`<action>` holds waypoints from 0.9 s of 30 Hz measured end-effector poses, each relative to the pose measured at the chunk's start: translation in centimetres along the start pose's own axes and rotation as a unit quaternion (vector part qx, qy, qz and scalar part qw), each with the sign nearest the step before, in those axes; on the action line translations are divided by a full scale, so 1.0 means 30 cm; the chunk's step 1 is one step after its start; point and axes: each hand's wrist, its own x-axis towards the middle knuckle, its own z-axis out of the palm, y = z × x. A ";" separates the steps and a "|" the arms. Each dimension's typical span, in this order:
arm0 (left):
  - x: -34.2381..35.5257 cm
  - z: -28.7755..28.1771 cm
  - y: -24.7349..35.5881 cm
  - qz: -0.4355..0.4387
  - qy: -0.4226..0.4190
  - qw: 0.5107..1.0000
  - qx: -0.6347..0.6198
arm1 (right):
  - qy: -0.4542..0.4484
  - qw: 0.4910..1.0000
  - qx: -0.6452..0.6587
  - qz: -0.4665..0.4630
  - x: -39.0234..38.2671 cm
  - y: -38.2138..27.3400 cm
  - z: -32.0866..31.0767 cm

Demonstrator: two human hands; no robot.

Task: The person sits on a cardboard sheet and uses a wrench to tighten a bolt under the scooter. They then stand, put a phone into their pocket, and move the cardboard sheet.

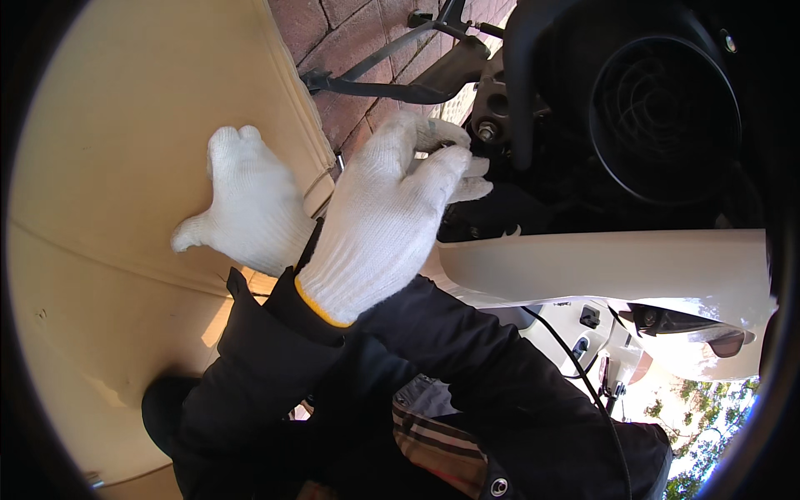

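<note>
In crossed arms, my white-gloved left hand (pixel 392 208), yellow cuff showing, reaches to the centre. Its thumb and curled fingers are closed beside a metal bracket with a bolt (pixel 487 129) on a scooter's black underside; whatever they may hold is hidden. Farther left, behind it, my white-gloved right hand (pixel 242 192) rests on a beige cardboard sheet (pixel 100 167), thumb spread away from its bent fingers, with nothing visible in it. A black housing with a round cover (pixel 662 117) fills the upper right.
Black stand bars (pixel 433 83) cross red brick paving (pixel 342 33) at the top. The scooter's white body panel (pixel 600 262) runs along the right, with a black cable (pixel 558 329) below it. Bright foliage (pixel 708 425) shows at the lower right.
</note>
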 end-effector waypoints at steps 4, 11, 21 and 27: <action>0.047 0.003 -0.020 -0.069 0.029 0.996 0.050 | -0.008 1.000 -0.002 0.012 0.005 -0.014 -0.013; 0.081 -0.028 0.021 -0.027 0.003 0.899 0.436 | -0.045 0.996 -0.037 0.063 0.020 -0.043 -0.028; 0.126 0.078 -0.028 -0.076 0.035 0.953 0.290 | -0.082 0.993 -0.034 0.082 0.029 -0.046 -0.043; 0.117 0.109 -0.053 -0.079 0.103 0.931 0.341 | -0.092 0.993 -0.008 0.074 0.041 -0.055 -0.067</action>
